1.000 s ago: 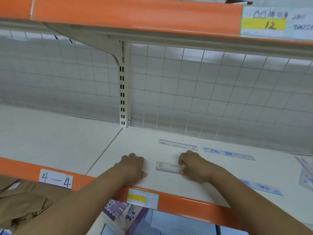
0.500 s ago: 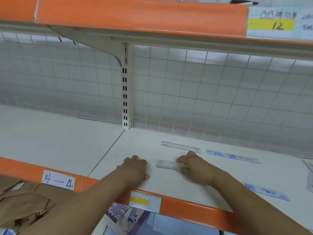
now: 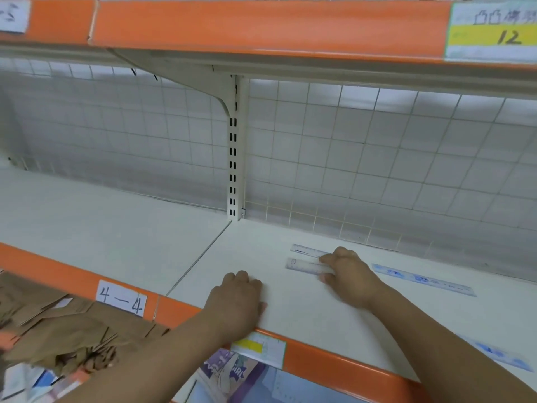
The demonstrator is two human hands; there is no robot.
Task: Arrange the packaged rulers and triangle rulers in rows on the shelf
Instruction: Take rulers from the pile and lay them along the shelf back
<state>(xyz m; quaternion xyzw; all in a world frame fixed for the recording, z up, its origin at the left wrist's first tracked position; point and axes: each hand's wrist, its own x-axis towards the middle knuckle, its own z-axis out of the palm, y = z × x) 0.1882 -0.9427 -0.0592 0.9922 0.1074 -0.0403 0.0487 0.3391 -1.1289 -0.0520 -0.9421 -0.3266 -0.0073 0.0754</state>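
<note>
Two clear packaged rulers lie side by side on the white shelf (image 3: 305, 309). The rear ruler (image 3: 306, 251) sits closest to the wire back. Just in front of it is the front ruler (image 3: 305, 266), and my right hand (image 3: 350, 274) pinches its right end between fingers and thumb. My left hand (image 3: 236, 301) rests flat, palm down, on the shelf near the orange front edge, holding nothing. A blue-printed ruler (image 3: 422, 279) lies to the right of my right hand. Another blue ruler (image 3: 499, 354) lies at the front right.
An upper shelf with an orange lip (image 3: 261, 27) hangs overhead. A slotted upright post (image 3: 234, 158) and wire grid back (image 3: 377, 158) close the rear. A tag marked 4-4 (image 3: 122, 298) is on the front lip. Brown paper (image 3: 58, 330) and printed packages (image 3: 229, 373) lie below.
My right hand has slid the front ruler back across the shelf until it lies just in front of the rear ruler. My left hand stayed resting near the front edge.
</note>
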